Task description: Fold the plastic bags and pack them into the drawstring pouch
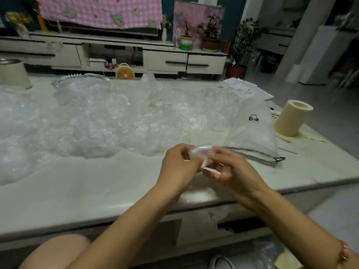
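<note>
Folding stage, and it looks like the tail end of one bag: both hands meet just above the near part of the table (97,191), working a small folded plastic bag (200,153) into a tight wad. Left hand (177,166) has its fingers curled round the bundle, pinching it from the left. Right hand (233,169) pinches the other side, thumb and fingertips closed on the film, lower fingers loosely spread beneath. The bundle is thin, clear and crinkly, squeezed down to a rounded lump with a pale loose tail poking out below. Next move, I'd say, is tucking that tail in so it can't spring open, then carrying it right to the drawstring pouch (252,133). That lies on the table near the right hand, frosted and soft, a little bow logo on it, dark cord (279,159) trailing from its near corner; its mouth will likely need spreading. Plenty left: a heap of loose plastic bags (93,121), glossy and rumpled, sprawls across the smooth white tabletop
</note>
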